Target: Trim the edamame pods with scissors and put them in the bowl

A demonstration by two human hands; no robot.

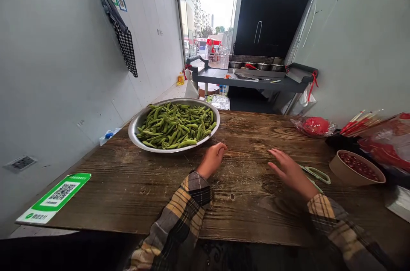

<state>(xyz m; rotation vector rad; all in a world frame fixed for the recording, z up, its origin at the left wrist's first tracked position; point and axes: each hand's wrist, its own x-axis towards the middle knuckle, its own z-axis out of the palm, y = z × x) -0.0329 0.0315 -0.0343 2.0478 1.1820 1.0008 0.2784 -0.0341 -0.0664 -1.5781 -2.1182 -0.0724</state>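
Note:
My left hand is over the wooden table, just below the right rim of a wide metal bowl. Its fingers are loosely bent, partly hidden, and no object shows in them. Green bean pods fill the metal bowl. To the right, my right hand is open and holds nothing, with its fingers stretched left and its thumb apart. Beside and partly behind it lie scissors with pale green handles. A wide gap separates the two hands.
The wooden table carries a green QR code card at left. At right stand a paper tub of dark red pieces, a wrapped red bundle and red-tipped sticks. Behind is a dark cart with metal pots.

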